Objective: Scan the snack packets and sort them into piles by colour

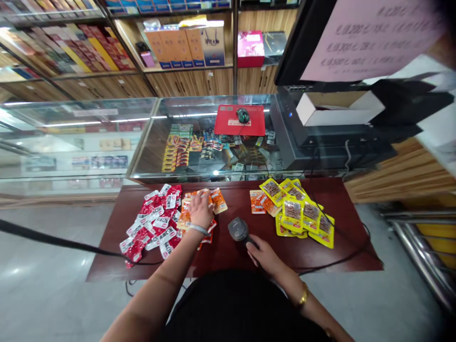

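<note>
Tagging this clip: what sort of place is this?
Probably a small shop: glass display case of packaged goods, wooden shelves of boxes, black handheld barcode scanner in the right hand.

A glass display counter (107, 118) spans the middle; a red mouse pad (224, 126) lies on it, a dark mouse (243, 115) on top. Upper right, a pink notice (370, 38) above an open white box (338, 116).

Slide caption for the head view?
Left hand on orange packets, right hand holding a barcode scanner; red packets left, yellow packets right.

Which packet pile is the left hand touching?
The orange pile between the red packets and the scanner; the yellow pile lies apart, untouched.
</note>
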A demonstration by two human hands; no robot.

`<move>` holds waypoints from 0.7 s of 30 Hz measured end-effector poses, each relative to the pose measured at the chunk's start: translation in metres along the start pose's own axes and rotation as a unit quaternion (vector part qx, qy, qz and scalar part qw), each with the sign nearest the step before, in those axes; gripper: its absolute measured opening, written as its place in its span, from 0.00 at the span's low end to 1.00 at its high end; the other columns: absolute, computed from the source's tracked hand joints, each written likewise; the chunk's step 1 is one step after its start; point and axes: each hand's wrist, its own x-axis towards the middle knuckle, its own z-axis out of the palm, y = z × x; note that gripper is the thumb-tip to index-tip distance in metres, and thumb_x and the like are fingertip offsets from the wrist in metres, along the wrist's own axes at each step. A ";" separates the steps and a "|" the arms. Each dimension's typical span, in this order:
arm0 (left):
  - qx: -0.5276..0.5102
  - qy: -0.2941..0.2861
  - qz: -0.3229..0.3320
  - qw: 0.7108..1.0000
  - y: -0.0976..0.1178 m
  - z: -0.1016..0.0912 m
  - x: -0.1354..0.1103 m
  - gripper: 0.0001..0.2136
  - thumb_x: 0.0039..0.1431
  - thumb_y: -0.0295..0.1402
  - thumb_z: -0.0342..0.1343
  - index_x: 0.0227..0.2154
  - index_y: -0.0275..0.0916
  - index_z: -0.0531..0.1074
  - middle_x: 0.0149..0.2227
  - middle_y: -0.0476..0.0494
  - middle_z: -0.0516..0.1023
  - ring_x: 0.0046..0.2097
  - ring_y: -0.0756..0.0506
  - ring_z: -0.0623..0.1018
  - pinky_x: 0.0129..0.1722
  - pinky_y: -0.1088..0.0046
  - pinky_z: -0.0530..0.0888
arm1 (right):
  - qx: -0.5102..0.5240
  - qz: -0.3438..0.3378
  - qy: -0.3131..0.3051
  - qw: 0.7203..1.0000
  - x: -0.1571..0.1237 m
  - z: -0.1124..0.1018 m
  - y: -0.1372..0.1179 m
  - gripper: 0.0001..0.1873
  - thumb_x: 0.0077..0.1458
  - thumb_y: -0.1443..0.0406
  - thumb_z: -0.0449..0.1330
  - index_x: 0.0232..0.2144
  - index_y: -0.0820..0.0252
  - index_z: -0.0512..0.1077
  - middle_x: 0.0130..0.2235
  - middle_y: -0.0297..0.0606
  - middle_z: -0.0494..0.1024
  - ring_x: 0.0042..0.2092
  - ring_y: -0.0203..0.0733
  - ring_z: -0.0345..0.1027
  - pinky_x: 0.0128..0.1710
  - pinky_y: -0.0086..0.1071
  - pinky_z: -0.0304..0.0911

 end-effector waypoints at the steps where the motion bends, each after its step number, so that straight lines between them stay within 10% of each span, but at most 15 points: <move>1: 0.004 -0.039 0.062 0.997 0.010 0.007 0.000 0.27 0.59 0.37 0.55 0.62 0.50 0.62 0.67 0.41 0.59 0.68 0.35 0.55 0.64 0.52 0.52 | 0.012 0.003 0.010 1.000 0.000 -0.002 0.000 0.29 0.59 0.46 0.55 0.51 0.62 0.68 0.21 0.25 0.64 0.19 0.31 0.55 0.18 0.25 0.51; 6: 0.046 -0.196 0.173 0.964 0.034 0.052 -0.001 0.30 0.61 0.44 0.52 0.65 0.45 0.57 0.68 0.37 0.56 0.70 0.36 0.49 0.66 0.47 0.39 | 0.037 -0.004 0.051 0.998 -0.006 -0.012 0.000 0.26 0.58 0.45 0.56 0.45 0.61 0.69 0.21 0.25 0.63 0.19 0.30 0.53 0.18 0.26 0.50; 12: 0.076 -0.164 0.156 0.971 0.030 0.061 0.009 0.30 0.63 0.45 0.48 0.65 0.36 0.57 0.67 0.31 0.57 0.69 0.36 0.52 0.67 0.49 0.39 | 0.094 0.004 0.092 0.991 -0.009 -0.026 0.000 0.29 0.55 0.43 0.57 0.45 0.60 0.68 0.20 0.24 0.62 0.18 0.30 0.52 0.17 0.25 0.49; 21: 0.019 -0.209 0.118 0.971 0.144 0.101 0.035 0.49 0.46 0.50 0.64 0.67 0.37 0.49 0.66 0.28 0.55 0.64 0.28 0.57 0.60 0.52 0.56 | 0.116 0.011 0.133 0.984 -0.013 -0.048 0.009 0.29 0.54 0.43 0.57 0.47 0.60 0.67 0.20 0.22 0.61 0.18 0.30 0.52 0.17 0.25 0.50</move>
